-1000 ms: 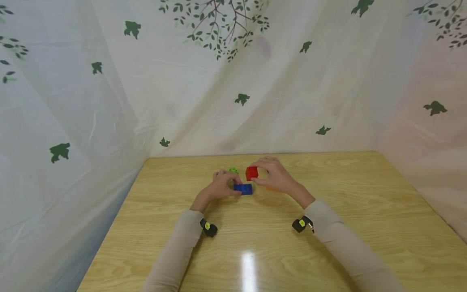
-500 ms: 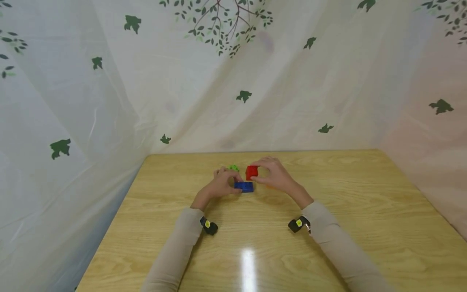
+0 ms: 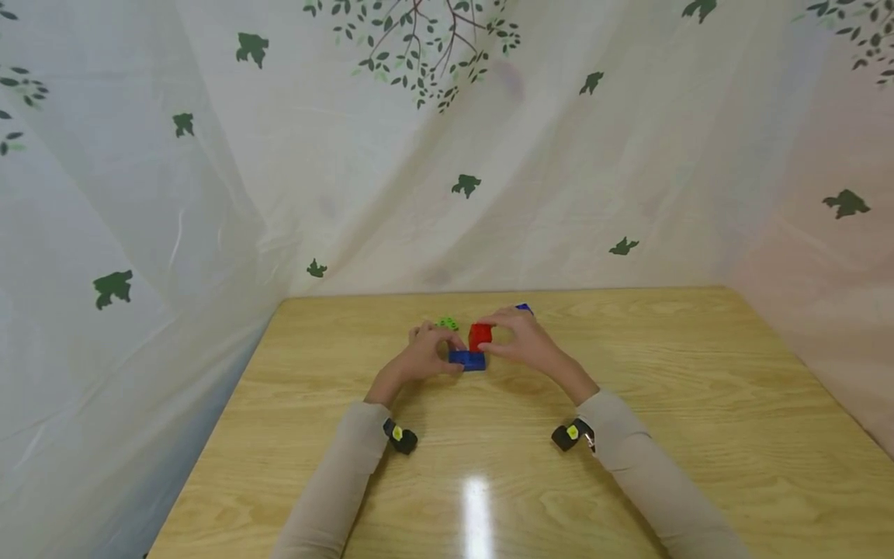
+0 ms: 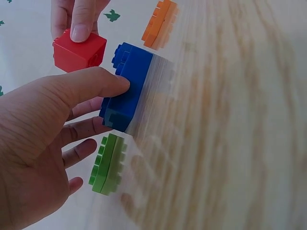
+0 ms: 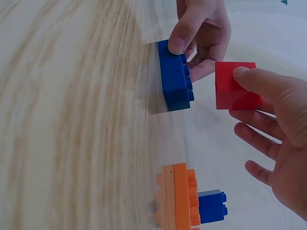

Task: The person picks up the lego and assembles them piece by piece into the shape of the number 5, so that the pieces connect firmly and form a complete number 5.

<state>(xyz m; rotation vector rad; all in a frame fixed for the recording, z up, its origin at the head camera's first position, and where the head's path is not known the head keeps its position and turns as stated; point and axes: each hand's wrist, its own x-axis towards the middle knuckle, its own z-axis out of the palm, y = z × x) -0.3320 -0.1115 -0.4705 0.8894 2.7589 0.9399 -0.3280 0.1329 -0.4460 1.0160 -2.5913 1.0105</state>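
A long blue toy brick [image 3: 467, 360] lies studs up on the table, pinched at its left end between thumb and fingers of my left hand [image 3: 424, 355]. Just above its studs hangs a red toy brick [image 3: 479, 337]. My right hand [image 3: 525, 337] pinches that one between thumb and fingertips. A gap between the red brick [image 5: 235, 85] and the blue brick [image 5: 173, 76] shows in the right wrist view. The thumb of the left hand [image 4: 43, 110] presses the blue brick's near side in the left wrist view.
A green brick [image 3: 447, 323] sits behind my left hand. In the right wrist view an orange brick [image 5: 181, 196] lies flat, with a smaller blue brick [image 5: 211, 206] beyond it. The wooden table [image 3: 628, 373] ends at a patterned curtain [image 3: 391, 217].
My right hand has moved the red brick slightly down toward the blue one and tilted it. A bit of another blue brick now shows behind that hand. The left hand stays put.
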